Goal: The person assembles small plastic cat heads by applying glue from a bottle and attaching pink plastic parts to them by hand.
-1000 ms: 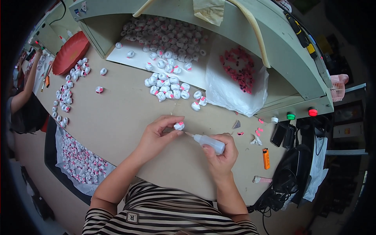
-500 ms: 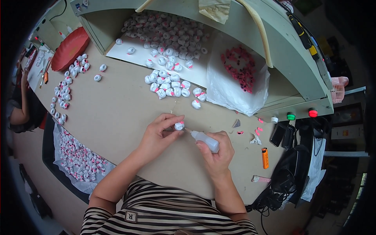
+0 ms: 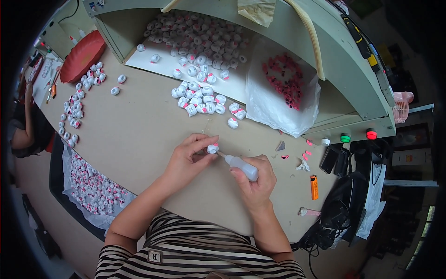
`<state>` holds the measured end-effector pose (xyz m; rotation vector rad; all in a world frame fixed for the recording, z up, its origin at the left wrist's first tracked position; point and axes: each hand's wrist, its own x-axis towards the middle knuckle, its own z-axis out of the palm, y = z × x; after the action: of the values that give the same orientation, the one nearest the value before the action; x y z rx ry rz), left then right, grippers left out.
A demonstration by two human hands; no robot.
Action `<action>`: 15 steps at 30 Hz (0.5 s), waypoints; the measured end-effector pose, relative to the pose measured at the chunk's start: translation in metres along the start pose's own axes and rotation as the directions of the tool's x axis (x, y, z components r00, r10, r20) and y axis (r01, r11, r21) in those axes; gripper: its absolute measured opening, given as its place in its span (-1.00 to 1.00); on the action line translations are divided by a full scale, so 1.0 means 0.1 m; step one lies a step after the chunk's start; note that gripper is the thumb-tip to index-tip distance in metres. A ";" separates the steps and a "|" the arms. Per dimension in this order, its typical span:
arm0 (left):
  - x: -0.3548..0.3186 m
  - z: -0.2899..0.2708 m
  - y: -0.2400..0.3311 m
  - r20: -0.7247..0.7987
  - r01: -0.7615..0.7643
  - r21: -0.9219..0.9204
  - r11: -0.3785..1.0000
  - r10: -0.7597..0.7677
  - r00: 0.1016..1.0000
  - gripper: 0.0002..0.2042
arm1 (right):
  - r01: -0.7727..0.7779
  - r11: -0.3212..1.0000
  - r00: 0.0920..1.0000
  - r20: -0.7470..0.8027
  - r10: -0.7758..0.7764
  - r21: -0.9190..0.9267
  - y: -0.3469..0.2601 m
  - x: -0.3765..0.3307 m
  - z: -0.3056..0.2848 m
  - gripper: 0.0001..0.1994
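Between thumb and fingers, my left hand [image 3: 188, 157] pinches a small round white piece with a pink patch [image 3: 212, 148]. My right hand [image 3: 258, 180] is wrapped round a translucent squeeze bottle [image 3: 242, 168] with a thin nozzle. The bottle tilts up to the left, and its nozzle tip is at the lower right side of the white piece; whether they touch is too small to tell. Beyond my hands lies a cluster of similar white and pink pieces [image 3: 200, 99] on the beige table [image 3: 153, 121].
Many more such pieces [image 3: 200, 39] fill the shelf. Small pink parts [image 3: 290, 93] lie on a white plastic bag [image 3: 269, 114]. An orange lighter [image 3: 314, 187] is at right. At left are a red tray [image 3: 81, 58] and a lined bin of pieces [image 3: 95, 186]. Another person's arm [image 3: 27, 118] shows far left.
The squeeze bottle and my right hand have shifted slightly up and left, bringing the nozzle closer to the white piece. My left hand has stayed nearly still.
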<state>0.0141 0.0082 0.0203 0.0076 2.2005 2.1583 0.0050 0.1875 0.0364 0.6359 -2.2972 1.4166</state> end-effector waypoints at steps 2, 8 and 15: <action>0.00 0.00 0.02 0.006 0.002 0.016 1.000 -0.002 1.000 -0.61 | -0.002 1.000 1.000 0.002 0.002 0.013 0.00 0.00 0.01 -0.65; 0.00 -0.01 0.01 0.012 -0.007 0.006 1.000 0.007 1.000 -0.61 | -0.008 1.000 0.999 0.050 0.006 0.023 -0.02 0.01 -0.03 -0.66; 0.00 -0.02 0.05 0.027 0.018 0.012 1.000 -0.018 0.999 -0.64 | 0.006 1.000 1.000 0.000 -0.005 0.018 0.02 0.01 -0.04 -0.67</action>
<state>0.0135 0.0065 0.0251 0.0175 2.1897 2.1237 0.0031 0.1914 0.0372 0.6471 -2.2830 1.4369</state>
